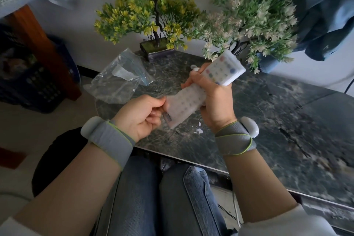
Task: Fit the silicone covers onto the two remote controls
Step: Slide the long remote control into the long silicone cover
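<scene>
While both hands work above the marble table, mid-fit on one remote: right hand clamped round the middle of a remote control, left hand pinched shut on the near end of its silicone cover. Looks like the cover is being tugged over the lower end, with a dark strip showing at that corner, so probably not fully seated yet; motion blur, can't confirm. Also gripped in the same right fist, sticking out above the thumb toward the plants: second remote, coloured buttons visible through a milky skin, so likely covered already, though hard to tell for sure. Judged stage: late, last cover going on. Next move calls for stretching the cover lip round the bottom corners while bracing the body, then checking button bumps line up with keys. Holding two remotes in one fist limits grip; setting the upper one down would help. Empty clear plastic bag lying on the far-left table edge, near the yellow-green bonsai; pale bonsai beside it.
</scene>
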Available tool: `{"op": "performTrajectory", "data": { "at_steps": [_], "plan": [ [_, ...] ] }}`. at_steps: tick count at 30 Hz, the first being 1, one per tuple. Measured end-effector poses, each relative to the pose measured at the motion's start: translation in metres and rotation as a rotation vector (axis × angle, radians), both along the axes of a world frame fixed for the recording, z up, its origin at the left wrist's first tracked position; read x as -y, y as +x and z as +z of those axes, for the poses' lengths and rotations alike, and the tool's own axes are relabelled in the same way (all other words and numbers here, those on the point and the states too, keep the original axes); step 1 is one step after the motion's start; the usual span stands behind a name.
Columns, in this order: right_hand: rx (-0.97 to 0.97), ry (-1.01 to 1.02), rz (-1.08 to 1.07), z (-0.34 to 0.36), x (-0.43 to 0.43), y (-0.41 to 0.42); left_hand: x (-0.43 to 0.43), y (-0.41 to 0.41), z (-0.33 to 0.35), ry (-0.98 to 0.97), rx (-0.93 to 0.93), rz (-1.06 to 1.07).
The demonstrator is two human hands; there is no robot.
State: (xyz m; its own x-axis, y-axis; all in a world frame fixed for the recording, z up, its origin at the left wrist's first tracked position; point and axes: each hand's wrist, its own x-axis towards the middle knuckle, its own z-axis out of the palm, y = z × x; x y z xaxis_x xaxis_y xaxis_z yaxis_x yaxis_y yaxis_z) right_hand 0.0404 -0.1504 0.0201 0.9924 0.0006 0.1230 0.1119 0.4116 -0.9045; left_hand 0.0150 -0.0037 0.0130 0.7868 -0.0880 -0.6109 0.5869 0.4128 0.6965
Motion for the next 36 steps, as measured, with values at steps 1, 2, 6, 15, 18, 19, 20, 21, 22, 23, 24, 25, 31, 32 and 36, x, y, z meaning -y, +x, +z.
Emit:
{"op": "performTrajectory", "data": {
  "at_steps": [1, 2, 6, 15, 18, 19, 20, 21, 22, 23, 24, 25, 31, 32, 36],
  "plan": [
    [0.008, -0.032, 0.017, -0.002, -0.001, -0.001, 0.002, 0.002, -0.004, 0.005, -0.011, 0.049],
    [0.017, -0.057, 0.035, -0.004, -0.001, -0.002, 0.003, 0.004, -0.008, 0.005, -0.023, 0.086],
    [0.034, -0.054, 0.035, -0.004, 0.001, -0.006, 0.003, 0.006, -0.020, -0.016, -0.071, 0.133],
    [-0.244, 0.148, -0.322, 0.000, 0.004, 0.013, 0.008, -0.005, -0.029, -0.106, -0.091, -0.010],
    [-0.327, 0.172, -0.408, 0.001, 0.003, 0.018, 0.010, -0.011, -0.024, -0.074, -0.060, -0.016],
    [-0.322, 0.142, -0.431, 0.000, 0.003, 0.018, 0.011, -0.013, -0.022, -0.053, -0.055, -0.015],
    [-0.306, 0.110, -0.447, -0.001, 0.001, 0.019, 0.010, -0.013, -0.020, -0.029, -0.049, -0.008],
    [-0.284, 0.075, -0.458, -0.004, 0.000, 0.019, 0.011, -0.013, -0.017, -0.012, -0.048, 0.009],
    [-0.262, 0.037, -0.466, -0.007, -0.002, 0.017, 0.011, -0.013, -0.016, -0.009, -0.050, 0.036],
    [-0.251, 0.011, -0.472, -0.009, -0.004, 0.016, 0.011, -0.013, -0.014, -0.022, -0.052, 0.071],
    [-0.256, -0.001, -0.478, -0.011, -0.005, 0.016, 0.011, -0.013, -0.013, -0.048, -0.052, 0.103],
    [-0.282, 0.004, -0.486, -0.012, -0.005, 0.016, 0.011, -0.013, -0.012, -0.073, -0.047, 0.119],
    [-0.446, 0.059, -0.512, -0.008, -0.001, 0.022, 0.013, -0.027, -0.005, 0.041, 0.118, -0.120],
    [-0.474, 0.068, -0.509, -0.008, -0.001, 0.023, 0.013, -0.028, -0.004, 0.075, 0.152, -0.149],
    [-0.546, 0.090, -0.512, -0.008, 0.004, 0.028, 0.010, -0.032, -0.003, 0.195, 0.237, -0.213]
  ]
}}
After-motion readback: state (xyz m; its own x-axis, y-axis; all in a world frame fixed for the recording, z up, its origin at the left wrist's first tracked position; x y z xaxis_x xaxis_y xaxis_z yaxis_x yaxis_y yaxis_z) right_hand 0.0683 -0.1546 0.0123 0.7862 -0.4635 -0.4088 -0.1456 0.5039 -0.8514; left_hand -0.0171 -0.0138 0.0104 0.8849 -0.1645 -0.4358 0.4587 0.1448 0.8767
